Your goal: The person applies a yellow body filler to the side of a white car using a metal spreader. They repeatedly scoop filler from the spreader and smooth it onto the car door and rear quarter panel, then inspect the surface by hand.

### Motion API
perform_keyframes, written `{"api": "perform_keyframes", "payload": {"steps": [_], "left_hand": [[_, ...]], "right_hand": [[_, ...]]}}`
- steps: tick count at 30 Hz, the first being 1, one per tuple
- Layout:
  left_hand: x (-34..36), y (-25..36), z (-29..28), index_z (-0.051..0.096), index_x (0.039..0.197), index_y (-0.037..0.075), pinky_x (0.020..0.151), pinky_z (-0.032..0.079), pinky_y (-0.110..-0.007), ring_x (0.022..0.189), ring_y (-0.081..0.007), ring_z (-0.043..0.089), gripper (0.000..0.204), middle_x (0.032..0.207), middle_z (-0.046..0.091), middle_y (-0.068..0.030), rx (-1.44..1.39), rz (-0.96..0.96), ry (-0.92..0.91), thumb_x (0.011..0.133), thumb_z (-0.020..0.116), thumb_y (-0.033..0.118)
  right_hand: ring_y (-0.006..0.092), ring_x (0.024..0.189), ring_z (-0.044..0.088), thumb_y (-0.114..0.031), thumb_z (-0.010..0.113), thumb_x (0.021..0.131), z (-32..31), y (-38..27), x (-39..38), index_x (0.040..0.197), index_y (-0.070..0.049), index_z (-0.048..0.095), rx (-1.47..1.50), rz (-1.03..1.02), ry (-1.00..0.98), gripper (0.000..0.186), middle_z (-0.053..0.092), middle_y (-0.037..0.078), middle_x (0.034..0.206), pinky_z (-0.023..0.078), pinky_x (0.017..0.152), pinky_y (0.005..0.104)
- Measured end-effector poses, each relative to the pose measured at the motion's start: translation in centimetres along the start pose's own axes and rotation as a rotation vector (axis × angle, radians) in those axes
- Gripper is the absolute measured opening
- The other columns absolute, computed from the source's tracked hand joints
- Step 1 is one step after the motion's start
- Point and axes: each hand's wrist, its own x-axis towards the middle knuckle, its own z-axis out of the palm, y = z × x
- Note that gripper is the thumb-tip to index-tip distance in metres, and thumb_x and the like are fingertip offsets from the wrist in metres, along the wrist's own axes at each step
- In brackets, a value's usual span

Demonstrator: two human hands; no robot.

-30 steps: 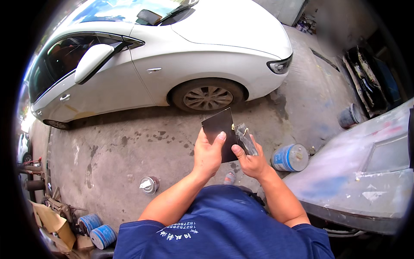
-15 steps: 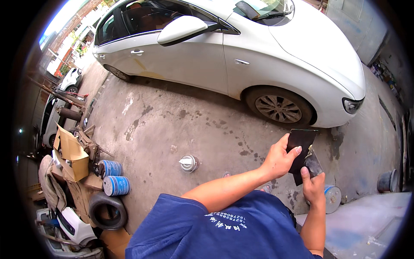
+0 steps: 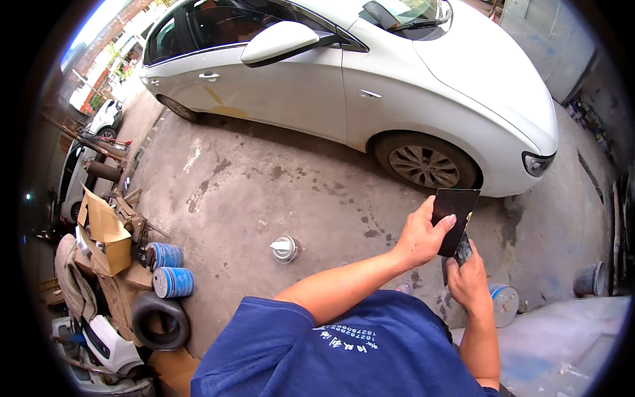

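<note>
My left hand [image 3: 418, 231] is closed on a thin black rectangular plate [image 3: 455, 206], its thumb lying across the top. Just beside it, my right hand [image 3: 469, 278] grips a dark flat putty scraper [image 3: 464, 250], whose blade meets the plate's lower right part. A little yellowish paste [image 3: 469, 216] shows along the plate's right edge. Ahead of my hands stands a white car [image 3: 284, 92], with yellowish patches [image 3: 228, 110] low on its doors. The right fingers and part of the scraper are hidden from this angle.
A silver can [image 3: 286, 249] with a white object on its lid stands on the concrete floor. Blue drums [image 3: 173, 282], a tyre [image 3: 161, 321] and an opened cardboard box [image 3: 109, 231] crowd the left. A drum [image 3: 505, 306] sits near my right forearm, beside a pale panel [image 3: 562, 341].
Both hands have shifted slightly left, the plate with them. The scraper has turned and now lies lower, against the plate's lower right edge.
</note>
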Motion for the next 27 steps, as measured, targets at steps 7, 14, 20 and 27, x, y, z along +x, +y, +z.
{"api": "perform_keyframes", "payload": {"steps": [7,14,20,27], "left_hand": [[1.3,2.3,-2.3,0.048,0.122,0.003,0.085,0.051,-0.031,0.096,-0.0123,0.059,0.033,0.108,0.06,-0.0054,-0.223,-0.306,-0.095,0.091,0.059,0.009],[0.8,-1.5,-1.8,0.052,0.117,0.007,0.082,0.053,-0.036,0.092,-0.0162,0.063,0.028,0.104,0.063,-0.005,-0.454,-0.64,-0.233,0.09,0.06,0.009],[-0.9,-2.2,1.2,0.049,0.122,0.005,0.09,0.049,-0.032,0.101,-0.0163,0.06,0.037,0.111,0.062,-0.0077,-0.374,-0.692,-0.382,0.088,0.063,0.01],[-0.8,-3.2,1.5,0.048,0.123,0.003,0.086,0.051,-0.032,0.096,-0.0147,0.06,0.035,0.11,0.061,-0.0073,-0.123,-0.48,-0.219,0.09,0.059,0.006]], "right_hand": [[0.0279,0.092,0.065,-0.022,0.058,0.093,-0.3,4.7,-3.1,0.113,0.004,0.05,0.228,0.286,0.182,0.034,0.065,0.019,0.101,0.05,0.08,0.0339],[0.0124,0.088,0.062,-0.038,0.073,0.082,-0.1,6.5,-5.3,0.11,0.001,0.056,1.179,0.213,-0.261,0.051,0.064,0.006,0.098,0.05,0.081,0.0272],[0.0092,0.079,0.06,-0.036,0.068,0.087,1.5,9.0,-5.3,0.106,0.0,0.057,1.251,0.335,-0.054,0.042,0.064,0.003,0.094,0.05,0.069,0.0246],[0.0063,0.073,0.054,-0.033,0.065,0.091,-0.5,10.2,-9.1,0.093,-0.003,0.057,0.907,0.474,0.241,0.031,0.061,0.0,0.085,0.045,0.063,0.0231]]}}
